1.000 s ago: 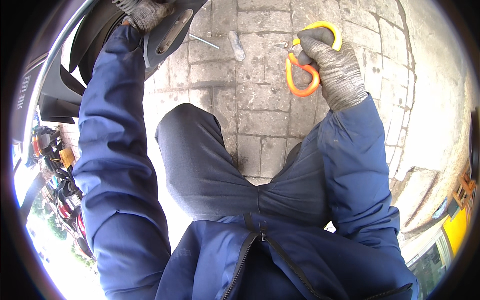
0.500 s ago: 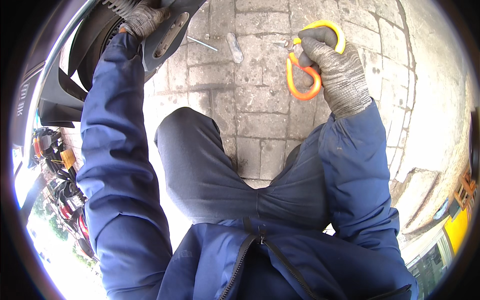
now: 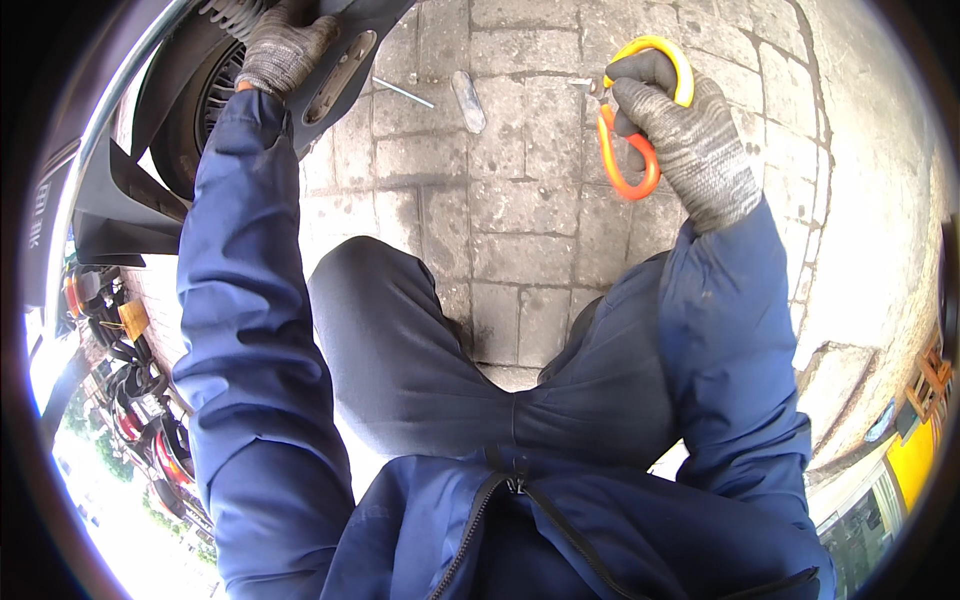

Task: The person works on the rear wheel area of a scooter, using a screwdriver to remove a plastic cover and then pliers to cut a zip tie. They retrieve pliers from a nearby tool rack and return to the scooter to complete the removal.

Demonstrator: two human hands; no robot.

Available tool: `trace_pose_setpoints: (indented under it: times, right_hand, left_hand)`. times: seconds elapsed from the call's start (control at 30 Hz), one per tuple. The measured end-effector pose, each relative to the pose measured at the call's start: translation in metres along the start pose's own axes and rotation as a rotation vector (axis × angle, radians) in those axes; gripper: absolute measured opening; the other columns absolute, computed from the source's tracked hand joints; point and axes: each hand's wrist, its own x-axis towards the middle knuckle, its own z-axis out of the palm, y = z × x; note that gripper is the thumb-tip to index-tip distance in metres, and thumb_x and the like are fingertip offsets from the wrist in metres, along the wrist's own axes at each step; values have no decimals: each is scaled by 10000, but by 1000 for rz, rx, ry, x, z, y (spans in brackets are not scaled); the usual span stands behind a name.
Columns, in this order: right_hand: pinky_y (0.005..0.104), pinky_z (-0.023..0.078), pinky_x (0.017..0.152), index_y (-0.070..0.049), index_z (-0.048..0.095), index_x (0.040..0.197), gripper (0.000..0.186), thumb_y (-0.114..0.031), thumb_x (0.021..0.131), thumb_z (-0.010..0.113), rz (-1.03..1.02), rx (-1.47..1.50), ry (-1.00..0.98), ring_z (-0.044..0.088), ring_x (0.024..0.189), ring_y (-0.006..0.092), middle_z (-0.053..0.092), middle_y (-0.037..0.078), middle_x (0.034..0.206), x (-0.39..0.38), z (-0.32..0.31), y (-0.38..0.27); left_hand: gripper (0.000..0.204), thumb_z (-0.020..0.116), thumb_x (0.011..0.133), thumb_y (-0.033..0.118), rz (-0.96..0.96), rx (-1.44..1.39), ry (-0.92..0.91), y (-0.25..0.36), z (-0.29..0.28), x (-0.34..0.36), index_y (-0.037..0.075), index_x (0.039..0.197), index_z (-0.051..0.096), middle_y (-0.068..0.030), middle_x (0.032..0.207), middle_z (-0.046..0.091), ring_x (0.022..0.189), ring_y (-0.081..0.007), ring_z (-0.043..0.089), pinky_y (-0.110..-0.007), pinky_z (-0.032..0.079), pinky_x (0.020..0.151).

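My right hand (image 3: 700,135), in a grey knitted glove with dark fingertips, grips a pair of scissors (image 3: 607,140) above the paving. One handle loop is yellow, the other orange; the short blades point left and look slightly parted. At the upper left, my left hand (image 3: 278,58), gloved alike, reaches in beside the wheel (image 3: 215,100) of a dark vehicle, close to a coil spring (image 3: 238,14). Its thumb points right over a dark slotted part (image 3: 345,75). The other fingers are hidden, so what they touch cannot be made out.
A thin metal rod (image 3: 405,93) and a greyish oblong piece (image 3: 467,102) lie on the paving bricks (image 3: 525,235) between my hands. Black panels (image 3: 125,215) of the vehicle stick out at the left. Several motorbikes (image 3: 140,400) stand farther off, lower left.
My right hand has shifted a little to the right with the scissors, whose orange loop has turned slightly. My left hand has moved slightly down, uncovering more of the wheel.
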Motion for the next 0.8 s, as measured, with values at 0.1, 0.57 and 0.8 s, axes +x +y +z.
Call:
trace_pose_setpoints:
  times: [0.1, 0.57, 0.8]
  right_hand:
    - [313, 507, 701, -64, 632, 1038, 230, -214, 865, 607, 107, -243, -155, 618, 726, 150, 630, 56, 780, 28, -12, 16]
    - [362, 489, 735, -55, 617, 1137, 316, -222, 872, 586, 285, -1057, -218, 637, 785, 290, 659, 183, 871, 104, -6, 117]
    - [333, 486, 657, -48, 630, 1103, 292, -212, 861, 613, 272, -944, -62, 605, 670, 202, 645, 127, 790, 100, -16, 115]
  left_hand:
    - [317, 658, 835, 114, 207, 123, 207, 32, 5, -22, 11, 1127, 590, -155, 1114, 630, 974, -228, 614, -274, 466, 866]
    - [350, 627, 809, 273, -275, 412, -313, -83, 133, -80, 35, 1065, 623, -191, 1021, 658, 984, -332, 624, -371, 485, 871]
    - [386, 635, 797, 316, -193, 424, -205, -139, 184, -33, 78, 1101, 619, -196, 1048, 644, 1004, -365, 602, -410, 482, 883]
